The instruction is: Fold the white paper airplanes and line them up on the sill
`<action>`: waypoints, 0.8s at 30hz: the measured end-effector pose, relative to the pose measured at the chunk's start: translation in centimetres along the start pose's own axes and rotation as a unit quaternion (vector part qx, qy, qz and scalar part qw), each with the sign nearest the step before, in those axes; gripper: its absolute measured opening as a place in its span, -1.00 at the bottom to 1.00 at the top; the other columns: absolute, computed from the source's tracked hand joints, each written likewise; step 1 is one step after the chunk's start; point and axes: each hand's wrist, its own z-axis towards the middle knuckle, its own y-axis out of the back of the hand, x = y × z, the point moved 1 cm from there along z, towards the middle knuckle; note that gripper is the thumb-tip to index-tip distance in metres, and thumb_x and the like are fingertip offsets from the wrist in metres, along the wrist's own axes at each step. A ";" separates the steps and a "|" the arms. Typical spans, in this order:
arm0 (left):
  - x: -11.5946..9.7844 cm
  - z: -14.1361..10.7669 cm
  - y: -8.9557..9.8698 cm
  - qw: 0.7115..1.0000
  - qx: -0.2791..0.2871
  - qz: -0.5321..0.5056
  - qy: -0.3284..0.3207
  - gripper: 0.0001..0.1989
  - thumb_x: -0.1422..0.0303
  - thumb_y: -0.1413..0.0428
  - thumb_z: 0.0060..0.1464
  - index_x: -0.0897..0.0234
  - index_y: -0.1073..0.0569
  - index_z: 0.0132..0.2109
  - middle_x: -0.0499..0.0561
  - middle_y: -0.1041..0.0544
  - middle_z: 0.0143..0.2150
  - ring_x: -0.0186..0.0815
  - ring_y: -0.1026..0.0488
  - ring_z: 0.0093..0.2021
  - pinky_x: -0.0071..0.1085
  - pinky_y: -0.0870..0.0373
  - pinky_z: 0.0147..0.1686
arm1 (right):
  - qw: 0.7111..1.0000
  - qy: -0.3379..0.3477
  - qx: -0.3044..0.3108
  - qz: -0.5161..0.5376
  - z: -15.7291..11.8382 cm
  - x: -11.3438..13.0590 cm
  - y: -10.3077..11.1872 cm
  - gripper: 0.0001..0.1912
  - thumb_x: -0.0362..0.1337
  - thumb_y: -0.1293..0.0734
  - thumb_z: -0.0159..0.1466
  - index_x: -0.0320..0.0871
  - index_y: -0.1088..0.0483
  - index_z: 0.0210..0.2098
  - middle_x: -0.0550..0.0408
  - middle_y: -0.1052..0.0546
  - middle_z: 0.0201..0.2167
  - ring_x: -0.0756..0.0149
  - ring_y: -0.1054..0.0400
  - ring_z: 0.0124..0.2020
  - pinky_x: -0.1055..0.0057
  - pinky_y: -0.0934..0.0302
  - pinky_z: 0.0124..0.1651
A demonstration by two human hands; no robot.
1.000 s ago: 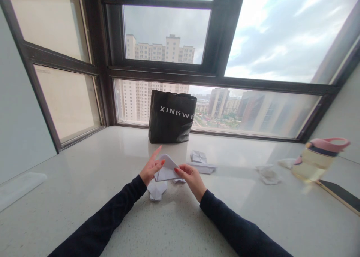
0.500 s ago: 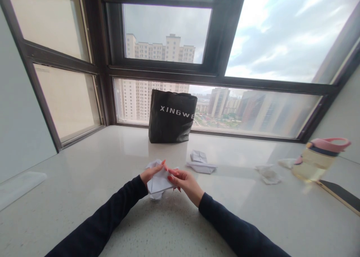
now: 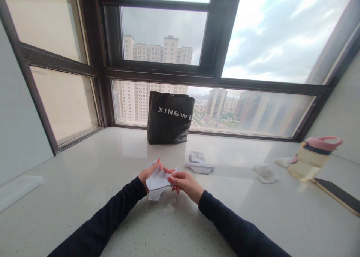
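Observation:
A white folded sheet of paper (image 3: 159,180) is held between both hands, just above the counter. My left hand (image 3: 147,174) is closed on its left side, thumb lying along the upper edge and the other fingers mostly hidden beneath. At the paper's right corner, my right hand (image 3: 182,182) pinches it between thumb and fingers. More white paper (image 3: 155,195) shows below the held piece; whether the two are joined I cannot tell. Beyond my right hand lie a folded paper boat (image 3: 201,168) and a small folded paper square (image 3: 197,157), close together.
A black bag (image 3: 170,118) stands by the window. On the right are a crumpled tissue (image 3: 265,173), a drink bottle with a pink lid (image 3: 311,160) and a phone (image 3: 337,193). A whitish flat object (image 3: 19,189) lies at the left on the pale counter (image 3: 84,197).
The held paper has tilted, and its lower edge sits slightly higher. My right hand's fingers have shifted to the paper's right corner. The whole view has moved slightly.

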 end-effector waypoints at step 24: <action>-1.3 -0.9 0.2 0.992 -0.125 0.009 -0.005 -0.69 0.36 -0.02 -0.03 0.28 -0.27 -0.09 0.13 -0.39 -0.05 -0.25 -0.28 -0.01 -0.32 -0.17 -0.08 | 0.908 -0.093 -0.153 -0.378 -4.6 -0.4 15.4 -0.71 -0.08 -0.31 -0.09 -0.22 -0.33 -0.61 0.15 -0.37 -0.74 0.43 -0.23 -0.66 0.51 -0.04 -0.60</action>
